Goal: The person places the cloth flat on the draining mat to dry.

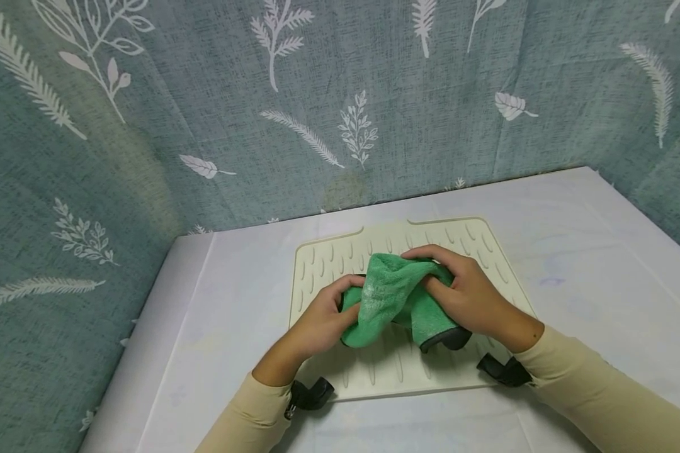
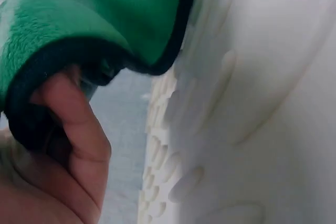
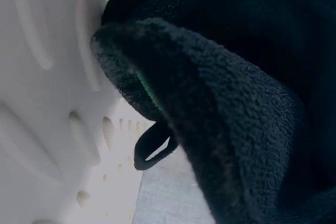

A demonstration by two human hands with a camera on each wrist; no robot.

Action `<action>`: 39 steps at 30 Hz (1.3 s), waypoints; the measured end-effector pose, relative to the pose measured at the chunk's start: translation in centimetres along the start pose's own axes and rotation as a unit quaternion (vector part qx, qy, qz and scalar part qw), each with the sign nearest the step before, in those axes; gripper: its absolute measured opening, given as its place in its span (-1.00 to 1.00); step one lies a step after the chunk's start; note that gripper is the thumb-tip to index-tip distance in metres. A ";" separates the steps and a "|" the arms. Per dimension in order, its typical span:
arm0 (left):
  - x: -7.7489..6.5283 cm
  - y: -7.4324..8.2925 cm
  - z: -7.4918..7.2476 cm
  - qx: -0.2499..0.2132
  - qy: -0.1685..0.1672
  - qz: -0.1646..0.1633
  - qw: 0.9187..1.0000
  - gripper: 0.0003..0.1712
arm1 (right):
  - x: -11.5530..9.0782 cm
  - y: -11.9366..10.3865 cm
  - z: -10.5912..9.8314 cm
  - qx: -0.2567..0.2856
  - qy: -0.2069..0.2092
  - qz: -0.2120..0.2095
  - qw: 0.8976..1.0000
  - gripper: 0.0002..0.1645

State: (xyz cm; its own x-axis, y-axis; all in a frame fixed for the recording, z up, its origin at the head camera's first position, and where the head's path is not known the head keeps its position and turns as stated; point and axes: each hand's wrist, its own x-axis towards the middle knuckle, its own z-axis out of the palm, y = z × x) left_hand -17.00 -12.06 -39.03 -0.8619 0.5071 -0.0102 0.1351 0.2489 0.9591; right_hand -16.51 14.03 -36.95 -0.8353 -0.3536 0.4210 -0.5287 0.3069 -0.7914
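Note:
A fluffy green towel (image 1: 393,289) with dark edging is bunched between both hands, above a cream ridged drying mat (image 1: 368,371). My left hand (image 1: 323,321) pinches the towel's left side, its thumb in front and fingers behind. In the left wrist view, a finger curls in under the dark hem of the towel (image 2: 58,19). My right hand (image 1: 464,292) grips the upper right part, thumb tucked into a fold. The right wrist view is mostly filled by the towel's dark grey underside (image 3: 247,98), with a small hanging loop (image 3: 155,148); the right hand is hidden there.
The mat lies on a white-covered table (image 1: 221,327). A teal curtain (image 1: 317,126) with white leaf prints rises behind and along the left and right sides. Black wrist mounts (image 1: 311,394) sit at both cuffs, low over the mat's front edge.

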 end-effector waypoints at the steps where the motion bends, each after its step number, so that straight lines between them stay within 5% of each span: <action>1: 0.0 0.0 0.0 0.007 0.001 0.001 1.000 -0.65 | 0.0 0.0 0.0 0.002 -0.002 0.002 1.000 -0.56; 7: -0.2 0.2 -0.3 -0.015 0.021 -0.014 1.000 -0.60 | 0.0 -0.1 -0.1 -0.002 -0.003 0.012 1.000 -0.57; 14: -0.2 0.6 -0.8 -0.075 0.083 -0.043 0.993 -0.60 | 0.1 -0.4 -0.3 -0.008 0.004 0.004 1.000 -0.55; 21: -0.2 1.0 -0.7 -0.103 0.077 -0.046 0.991 -0.66 | 0.2 -0.5 -0.4 -0.017 0.011 -0.003 1.000 -0.55; 28: -0.4 1.2 -1.1 -0.065 0.102 -0.013 0.993 -0.73 | 0.1 -0.5 -0.4 -0.012 0.000 0.019 1.000 -0.55; 39: -0.3 1.1 -2.0 -0.065 0.166 0.038 0.983 -0.60 | -0.1 -0.4 0.0 -0.027 -0.012 0.035 0.999 -0.53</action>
State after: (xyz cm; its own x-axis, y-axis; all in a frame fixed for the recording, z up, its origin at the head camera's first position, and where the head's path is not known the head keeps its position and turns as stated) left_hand -17.58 -13.56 -37.41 -0.9666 0.2172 0.1359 0.1609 0.1016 0.9817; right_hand -16.23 13.92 -36.66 -0.8671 -0.3506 0.3539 -0.4768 0.3785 -0.7933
